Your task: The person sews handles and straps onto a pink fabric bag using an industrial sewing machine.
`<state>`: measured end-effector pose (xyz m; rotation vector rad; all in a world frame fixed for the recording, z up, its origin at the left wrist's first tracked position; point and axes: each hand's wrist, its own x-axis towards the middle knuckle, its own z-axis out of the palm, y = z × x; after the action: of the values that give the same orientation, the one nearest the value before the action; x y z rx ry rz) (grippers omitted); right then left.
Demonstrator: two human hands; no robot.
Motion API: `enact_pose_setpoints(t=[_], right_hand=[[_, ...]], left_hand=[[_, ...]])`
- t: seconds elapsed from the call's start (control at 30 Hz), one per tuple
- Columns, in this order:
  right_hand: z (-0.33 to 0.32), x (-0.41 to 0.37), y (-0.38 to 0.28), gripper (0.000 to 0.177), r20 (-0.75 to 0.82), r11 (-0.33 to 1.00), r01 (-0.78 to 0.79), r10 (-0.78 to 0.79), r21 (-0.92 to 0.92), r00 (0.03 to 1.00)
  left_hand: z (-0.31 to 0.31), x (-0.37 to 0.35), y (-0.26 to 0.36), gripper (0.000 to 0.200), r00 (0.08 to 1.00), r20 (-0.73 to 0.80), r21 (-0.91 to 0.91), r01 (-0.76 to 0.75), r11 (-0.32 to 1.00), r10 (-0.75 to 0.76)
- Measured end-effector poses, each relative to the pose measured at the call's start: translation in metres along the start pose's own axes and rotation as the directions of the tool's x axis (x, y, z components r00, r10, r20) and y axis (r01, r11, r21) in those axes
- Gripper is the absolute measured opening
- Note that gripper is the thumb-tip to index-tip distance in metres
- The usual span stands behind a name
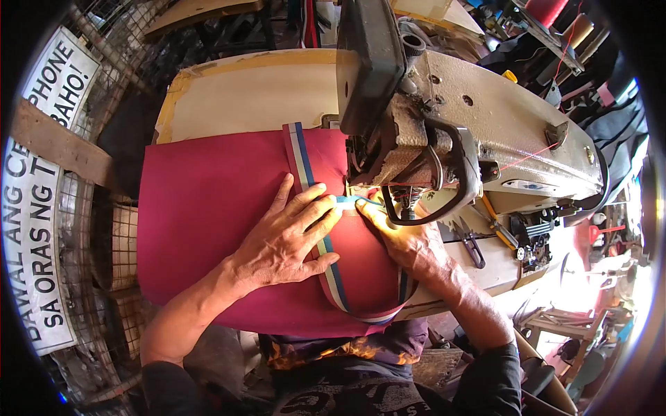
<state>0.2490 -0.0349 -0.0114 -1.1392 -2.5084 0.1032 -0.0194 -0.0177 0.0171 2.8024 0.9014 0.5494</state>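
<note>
A sheet of dark pink fabric (198, 222) lies under the needle area of a sewing machine (499, 111). Striped webbing (302, 161) in blue, white and grey runs down over the fabric and loops near its front edge. My left hand (277, 243) rests with spread fingers across the webbing and fabric, its fingertips left of the presser foot. Close beside the needle, my right hand (413, 243) has its thumb and fingers closed on a crosswise piece of the webbing. Part of those fingers is hidden behind the machine's head and guard.
Small thread snips (470, 244) and a yellow-handled screwdriver (501, 227) lie on the machine bed to the right. Red thread (527, 158) runs along the machine arm. A wire mesh with printed signs (41, 256) stands at the left.
</note>
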Motion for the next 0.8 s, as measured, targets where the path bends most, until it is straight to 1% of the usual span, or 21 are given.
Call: enact_pose_setpoints(t=[0.07,0.1,0.2,0.23,0.33,0.43,0.53,0.63,0.73,0.8], right_hand=[[-0.005,0.001,-0.003,0.041,-0.012,0.999,0.045,-0.045,-0.006,0.999],[-0.013,0.002,-0.007,0.04,-0.016,0.982,0.144,-0.147,-0.118,0.989],[-0.021,0.008,-0.017,0.041,0.068,0.959,0.252,-0.245,-0.132,0.967],[-0.019,0.007,-0.016,0.041,0.084,0.949,0.271,-0.26,-0.162,0.962],[-0.017,0.007,-0.015,0.042,0.044,0.966,0.242,-0.239,-0.094,0.97],[-0.017,0.005,-0.016,0.043,0.002,0.971,0.215,-0.216,-0.108,0.976],[-0.016,0.006,-0.014,0.043,-0.004,0.975,0.196,-0.197,-0.102,0.98],[-0.017,0.008,-0.011,0.043,-0.018,0.974,0.21,-0.212,-0.087,0.977],[-0.016,0.006,-0.011,0.044,0.009,0.979,0.186,-0.186,-0.089,0.983],[-0.011,0.006,-0.009,0.051,-0.02,0.979,0.186,-0.188,-0.086,0.982]], left_hand=[[0.001,0.0,-0.002,0.063,1.0,0.003,-0.005,-0.015,1.0,0.015],[0.001,0.001,-0.002,0.063,1.0,-0.003,-0.007,-0.014,1.0,0.014],[0.004,0.0,-0.002,0.063,1.0,-0.01,-0.011,-0.011,1.0,0.011],[0.003,0.0,-0.001,0.063,1.0,-0.006,-0.01,-0.008,1.0,0.008],[0.004,0.0,-0.002,0.062,1.0,-0.005,-0.013,-0.004,1.0,0.004],[0.003,0.0,-0.003,0.063,1.0,-0.003,-0.022,-0.008,1.0,0.008],[0.002,0.002,-0.004,0.063,1.0,0.007,-0.03,-0.007,1.0,0.007],[0.002,0.002,-0.004,0.064,1.0,0.012,-0.03,-0.003,1.0,0.003],[0.003,0.001,-0.005,0.064,1.0,0.009,-0.033,-0.003,0.999,0.003],[0.003,0.001,-0.006,0.064,1.0,0.008,-0.027,0.0,1.0,0.0]])
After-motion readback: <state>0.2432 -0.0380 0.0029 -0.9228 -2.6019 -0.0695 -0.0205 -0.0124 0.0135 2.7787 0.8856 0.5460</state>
